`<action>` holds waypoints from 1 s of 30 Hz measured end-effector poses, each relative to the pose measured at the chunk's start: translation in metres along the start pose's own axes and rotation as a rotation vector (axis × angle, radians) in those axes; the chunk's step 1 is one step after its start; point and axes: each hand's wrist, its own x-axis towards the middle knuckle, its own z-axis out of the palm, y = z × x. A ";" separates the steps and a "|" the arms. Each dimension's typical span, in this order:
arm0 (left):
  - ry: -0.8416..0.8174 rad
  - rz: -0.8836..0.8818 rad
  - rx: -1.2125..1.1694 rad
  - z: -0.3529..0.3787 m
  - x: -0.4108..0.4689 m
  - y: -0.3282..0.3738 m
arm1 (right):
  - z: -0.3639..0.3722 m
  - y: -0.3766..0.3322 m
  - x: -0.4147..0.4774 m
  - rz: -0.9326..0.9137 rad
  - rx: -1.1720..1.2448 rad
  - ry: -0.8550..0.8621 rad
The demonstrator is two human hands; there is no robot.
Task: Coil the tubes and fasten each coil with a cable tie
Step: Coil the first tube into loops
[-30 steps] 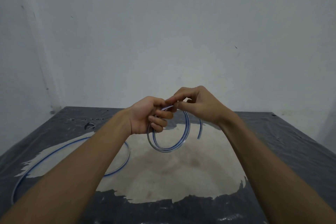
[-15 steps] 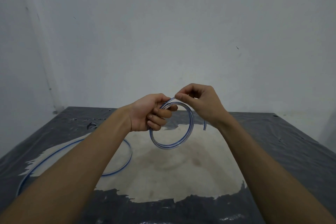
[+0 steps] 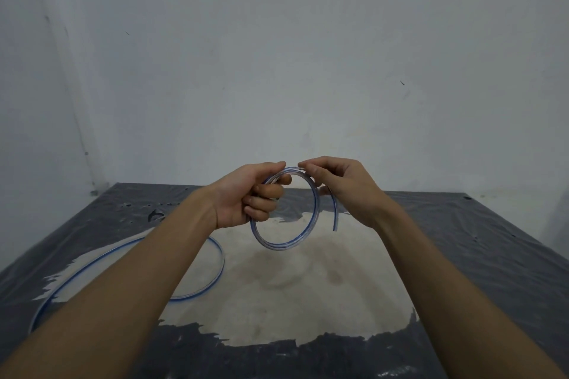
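Above the worktop [image 3: 492,240], held at mid-air between two bare forearms: one tube [image 3: 314,218], clear plastic with a thin blue stripe along its length, wound into a small round coil of what looks like two turns lying close together. The coil hangs upright, its open ring facing the viewer, lower arc clear of the surface.

Left hand [image 3: 243,197]: closed in a fist around the coil's upper left side, fingers curled over the turns, thumb on top.

Right hand [image 3: 341,184]: fingertips pinched on the tube at the top of the ring, just beside the left thumb. From under this hand a short free end curves down to the right of the coil and stops in a cut tip, apart from the ring.

On the worktop, to the left and partly behind the left forearm: a long run of the same clear, blue-striped tubing [image 3: 215,271], lying flat in a wide loose arc that sweeps from the near left edge round to a bend near the middle. Whether it joins the held coil cannot be told; the forearm hides the link.

Worktop covering: dark, wrinkled plastic sheet, with a large pale, worn patch [image 3: 292,301] in the centre under the hands.

Behind: plain whitish wall [image 3: 277,55], lightly marked.
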 end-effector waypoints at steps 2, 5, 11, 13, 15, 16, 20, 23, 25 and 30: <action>0.016 0.026 -0.019 -0.001 0.000 0.000 | -0.003 0.004 -0.001 0.018 0.018 0.006; 0.043 0.052 -0.048 -0.002 0.002 0.000 | -0.006 0.010 -0.004 0.050 0.073 0.002; 0.059 0.087 -0.166 -0.004 0.005 -0.004 | -0.007 0.011 -0.005 0.081 0.124 0.036; 0.066 0.089 -0.195 -0.005 0.007 -0.006 | -0.006 0.011 -0.004 0.093 0.125 0.042; 0.080 0.092 -0.224 -0.006 0.009 -0.007 | -0.002 0.011 -0.003 0.122 0.172 0.068; 0.095 0.094 -0.237 -0.005 0.010 -0.008 | 0.000 0.011 -0.003 0.142 0.221 0.088; 0.211 0.127 -0.192 -0.001 0.016 -0.010 | 0.006 0.014 -0.005 0.199 0.376 0.098; 0.241 0.131 -0.145 0.002 0.015 -0.010 | 0.007 0.019 -0.007 0.206 0.413 0.066; 0.228 0.116 -0.111 0.002 0.014 -0.009 | 0.005 0.021 -0.007 0.209 0.415 0.078; 0.120 0.064 -0.072 0.006 0.010 -0.006 | 0.001 0.020 -0.007 0.209 0.329 0.076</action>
